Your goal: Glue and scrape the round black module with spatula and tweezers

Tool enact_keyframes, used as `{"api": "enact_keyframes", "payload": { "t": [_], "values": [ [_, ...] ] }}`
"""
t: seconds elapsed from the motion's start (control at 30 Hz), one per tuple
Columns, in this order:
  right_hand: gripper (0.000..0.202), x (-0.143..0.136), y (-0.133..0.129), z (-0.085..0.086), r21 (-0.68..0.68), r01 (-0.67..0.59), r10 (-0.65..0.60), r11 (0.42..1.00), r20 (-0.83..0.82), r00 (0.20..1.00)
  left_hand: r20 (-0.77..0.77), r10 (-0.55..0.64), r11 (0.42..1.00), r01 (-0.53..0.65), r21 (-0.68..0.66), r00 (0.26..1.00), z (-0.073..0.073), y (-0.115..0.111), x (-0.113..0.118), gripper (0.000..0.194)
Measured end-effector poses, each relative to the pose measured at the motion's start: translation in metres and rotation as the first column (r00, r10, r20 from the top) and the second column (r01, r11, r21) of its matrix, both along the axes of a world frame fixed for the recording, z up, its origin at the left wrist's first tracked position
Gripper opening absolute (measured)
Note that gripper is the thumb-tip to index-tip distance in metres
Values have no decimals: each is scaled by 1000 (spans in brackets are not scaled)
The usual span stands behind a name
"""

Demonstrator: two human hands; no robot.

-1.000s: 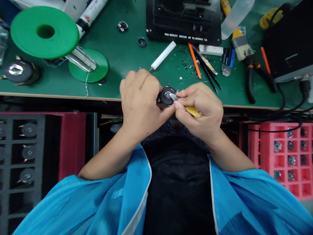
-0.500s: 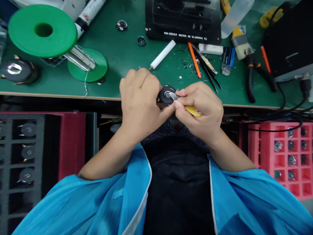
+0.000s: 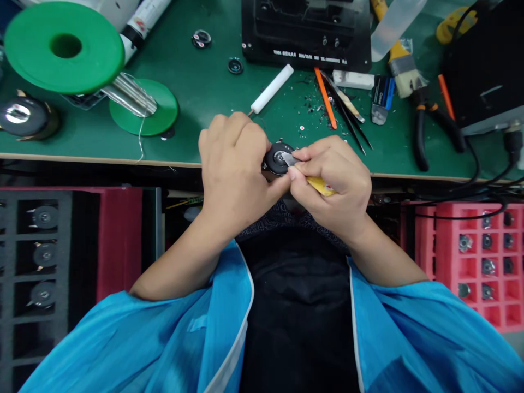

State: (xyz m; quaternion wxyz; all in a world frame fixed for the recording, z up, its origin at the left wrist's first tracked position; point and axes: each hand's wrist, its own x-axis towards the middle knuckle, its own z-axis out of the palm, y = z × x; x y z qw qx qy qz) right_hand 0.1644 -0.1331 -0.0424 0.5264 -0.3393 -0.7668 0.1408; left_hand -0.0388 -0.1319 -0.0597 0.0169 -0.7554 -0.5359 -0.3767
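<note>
My left hand (image 3: 233,169) is closed around a round black watch case (image 3: 279,158), holding it at the table's front edge with the circular back facing up. Metal lugs stick out at its rim. In my right hand (image 3: 338,183) is a utility knife (image 3: 323,185) with a yellow handle, gripped close to the blade. Its short blade lies over the middle of the watch case, seemingly touching it. Both hands meet there, the left thumb beside the right fingertips. My left fingers hide the case's left side.
A green solder spool (image 3: 143,106) and another watch case (image 3: 24,115) stand at left. Beyond my hands lie a white-handled tool (image 3: 272,88), tweezers (image 3: 347,117), an orange stick (image 3: 326,98), pliers (image 3: 421,131) and a brush (image 3: 405,71). Foam trays (image 3: 454,218) with round parts flank me.
The view has shifted slightly. My right hand and the knife have moved a touch to the left; the left hand keeps its hold on the watch case.
</note>
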Motion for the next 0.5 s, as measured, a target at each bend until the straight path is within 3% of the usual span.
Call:
{"api": "enact_keyframes", "payload": {
  "t": [0.17, 0.5],
  "values": [
    [19, -1, 0, 1, 1, 15, -15, 1000, -10, 1000, -4, -9, 996, 9, 87, 1000, -6, 3, 1, 39],
    [19, -1, 2, 1, 14, 0, 0, 1000, 2, 1000, 19, -7, 999, 8, -42, 1000, 4, -2, 1, 43]
  ]
}}
